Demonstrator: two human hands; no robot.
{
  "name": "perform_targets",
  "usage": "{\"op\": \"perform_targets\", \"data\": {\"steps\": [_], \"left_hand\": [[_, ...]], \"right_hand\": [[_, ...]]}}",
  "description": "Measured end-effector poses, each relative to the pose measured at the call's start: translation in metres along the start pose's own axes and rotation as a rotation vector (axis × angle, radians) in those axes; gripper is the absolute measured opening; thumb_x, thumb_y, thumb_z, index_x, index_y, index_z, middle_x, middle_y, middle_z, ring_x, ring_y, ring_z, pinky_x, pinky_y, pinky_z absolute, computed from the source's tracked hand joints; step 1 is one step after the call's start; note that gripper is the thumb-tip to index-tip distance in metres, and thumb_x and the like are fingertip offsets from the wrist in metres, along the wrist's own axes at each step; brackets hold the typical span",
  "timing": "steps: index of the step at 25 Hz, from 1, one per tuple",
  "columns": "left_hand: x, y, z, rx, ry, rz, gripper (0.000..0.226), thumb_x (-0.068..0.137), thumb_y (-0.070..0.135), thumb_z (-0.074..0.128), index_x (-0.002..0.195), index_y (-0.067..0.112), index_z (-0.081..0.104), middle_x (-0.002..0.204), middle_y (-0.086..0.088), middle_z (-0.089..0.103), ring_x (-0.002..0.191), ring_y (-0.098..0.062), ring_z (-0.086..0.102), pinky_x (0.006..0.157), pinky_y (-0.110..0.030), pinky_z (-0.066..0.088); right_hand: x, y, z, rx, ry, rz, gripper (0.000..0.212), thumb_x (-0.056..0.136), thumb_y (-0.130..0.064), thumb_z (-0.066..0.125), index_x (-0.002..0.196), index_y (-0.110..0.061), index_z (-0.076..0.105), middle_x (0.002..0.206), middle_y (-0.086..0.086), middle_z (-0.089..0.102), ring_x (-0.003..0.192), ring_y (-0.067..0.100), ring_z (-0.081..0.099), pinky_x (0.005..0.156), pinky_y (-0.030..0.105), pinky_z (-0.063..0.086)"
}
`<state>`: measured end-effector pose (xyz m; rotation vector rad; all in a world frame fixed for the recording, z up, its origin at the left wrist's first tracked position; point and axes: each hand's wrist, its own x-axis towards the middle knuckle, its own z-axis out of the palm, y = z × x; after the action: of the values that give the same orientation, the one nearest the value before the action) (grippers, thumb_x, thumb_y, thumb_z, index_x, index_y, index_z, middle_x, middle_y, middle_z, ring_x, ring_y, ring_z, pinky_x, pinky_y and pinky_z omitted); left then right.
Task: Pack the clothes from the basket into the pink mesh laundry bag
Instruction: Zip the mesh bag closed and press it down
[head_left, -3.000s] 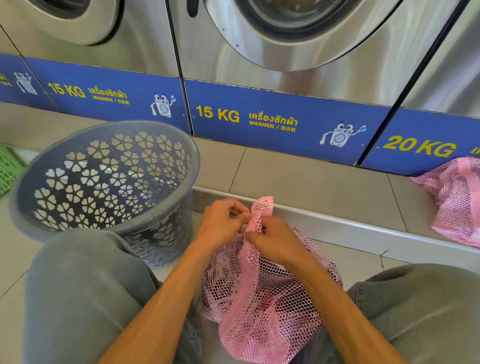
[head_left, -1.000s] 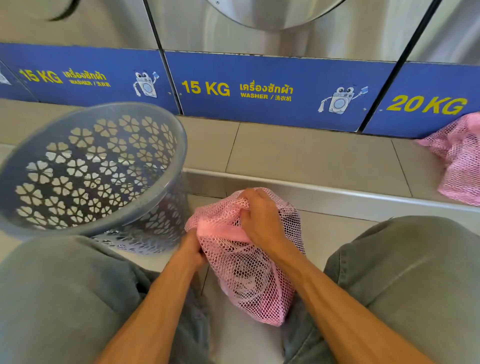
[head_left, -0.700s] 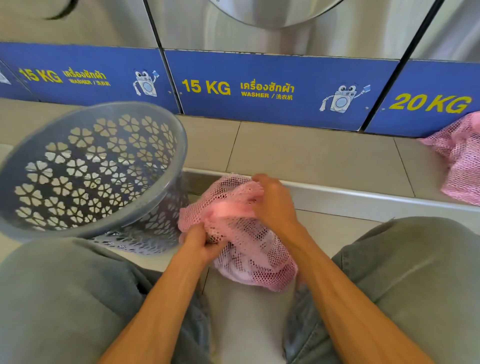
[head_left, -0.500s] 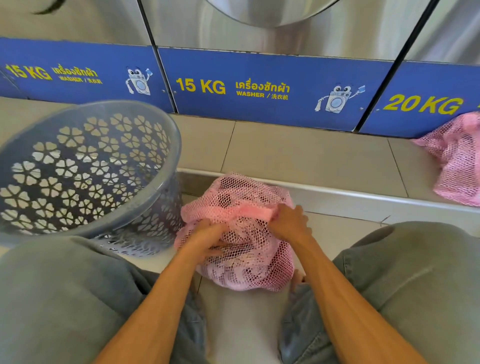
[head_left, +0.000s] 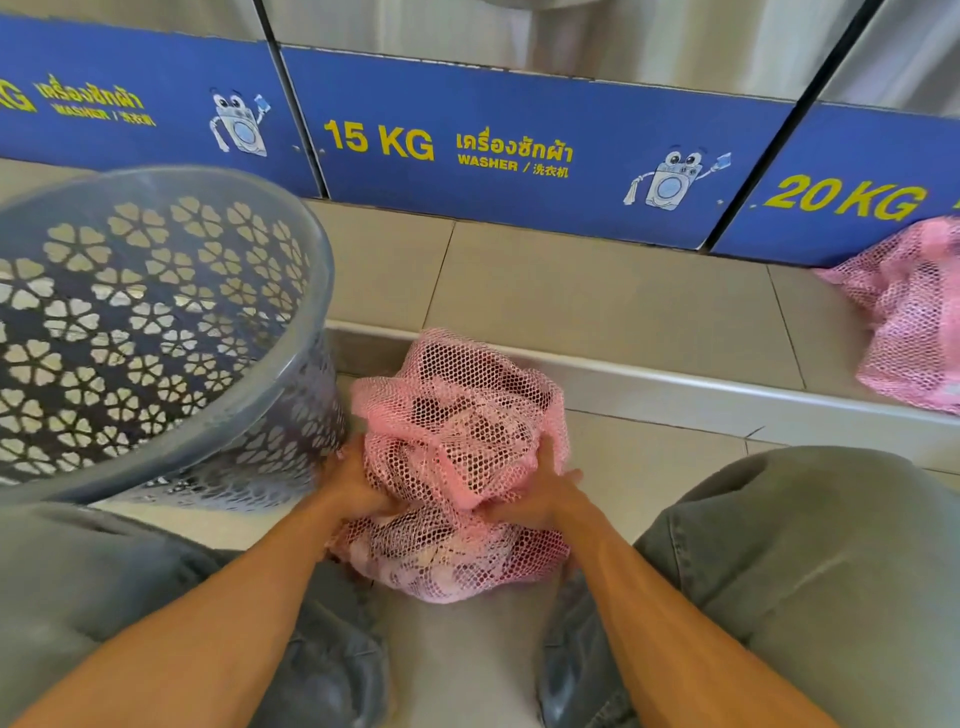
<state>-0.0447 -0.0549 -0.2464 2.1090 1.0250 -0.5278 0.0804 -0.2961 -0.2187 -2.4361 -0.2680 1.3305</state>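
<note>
The pink mesh laundry bag (head_left: 457, 447), stuffed with dark and pale clothes, sits on the tiled floor between my knees. My left hand (head_left: 356, 483) grips its left side and my right hand (head_left: 540, 499) grips its right side, both pressed into the mesh at the bag's middle. The bag's top is folded over toward me. To the left stands the grey plastic basket (head_left: 311, 291) with flower-shaped holes, tilted toward me; no clothes show inside it.
A raised tiled step with a metal edge (head_left: 675, 379) runs behind the bag, below the blue washer panels (head_left: 519, 145). A second filled pink mesh bag (head_left: 914, 322) lies on the step at the far right. My knees in grey trousers flank the bag.
Both hands slid down from the bag's top to its sides and now squeeze it. The bag turned and settled lower on the floor, and the view tipped downward.
</note>
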Motion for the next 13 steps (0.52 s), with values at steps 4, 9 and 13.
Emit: {"op": "perform_targets", "data": {"steps": [4,9,13], "left_hand": [[-0.016,0.025,-0.004,-0.270,-0.119,0.050,0.119,0.058,0.030,0.095,0.153,0.026,0.023,0.149,-0.004,0.045,0.138,-0.026,0.041,0.116,-0.043,0.032],[-0.023,0.031,-0.004,-0.406,-0.105,-0.011,0.084,0.070,0.019,0.088,0.143,0.023,0.046,0.136,-0.007,0.059,0.123,-0.025,0.053,0.105,-0.039,0.041],[-0.032,0.040,-0.011,-0.726,-0.114,-0.134,0.086,0.052,0.029,0.089,0.131,0.026,0.056,0.116,-0.008,0.070,0.104,-0.029,0.067,0.094,-0.049,0.053]], "right_hand": [[0.018,0.002,0.011,-0.034,0.022,-0.033,0.156,0.056,-0.069,0.084,0.152,-0.031,-0.033,0.169,0.003,0.000,0.151,0.038,0.021,0.123,0.050,0.011],[0.025,0.003,0.011,-0.058,0.118,-0.110,0.113,0.074,-0.065,0.070,0.158,-0.040,-0.002,0.165,0.001,0.028,0.142,0.036,0.041,0.118,0.052,0.032],[-0.003,-0.013,-0.010,0.004,0.252,-0.209,0.038,0.091,-0.053,0.053,0.122,-0.033,0.058,0.125,0.001,0.065,0.119,0.028,0.059,0.107,0.047,0.046]]}}
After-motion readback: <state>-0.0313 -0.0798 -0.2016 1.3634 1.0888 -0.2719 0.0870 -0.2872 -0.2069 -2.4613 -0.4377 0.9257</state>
